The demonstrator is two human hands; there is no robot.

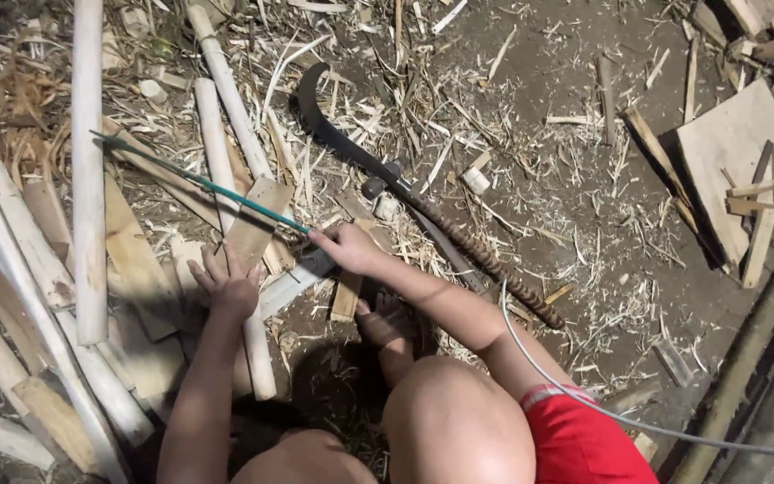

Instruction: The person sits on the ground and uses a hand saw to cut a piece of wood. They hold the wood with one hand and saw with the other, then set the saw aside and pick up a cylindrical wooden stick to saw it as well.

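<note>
My right hand [347, 246] is closed on the near end of a thin green stick [199, 182], which runs up and to the left over the wood pile. My left hand [226, 282] lies flat with fingers spread, pressing on pale wood pieces just below a small flat wooden board [257, 220]. A grey flat piece [293, 280] lies between the two hands; what it is I cannot tell. A long curved dark blade [329, 121] with a wrapped handle [494, 264] lies on the ground just beyond my right hand.
Peeled pale poles [89, 170] and split slats cover the left side. Shavings litter the dirt floor. A flat plank [732, 143] with scraps lies at right, dark bamboo poles [745, 358] at lower right. A white cable [584, 399] crosses my red shorts.
</note>
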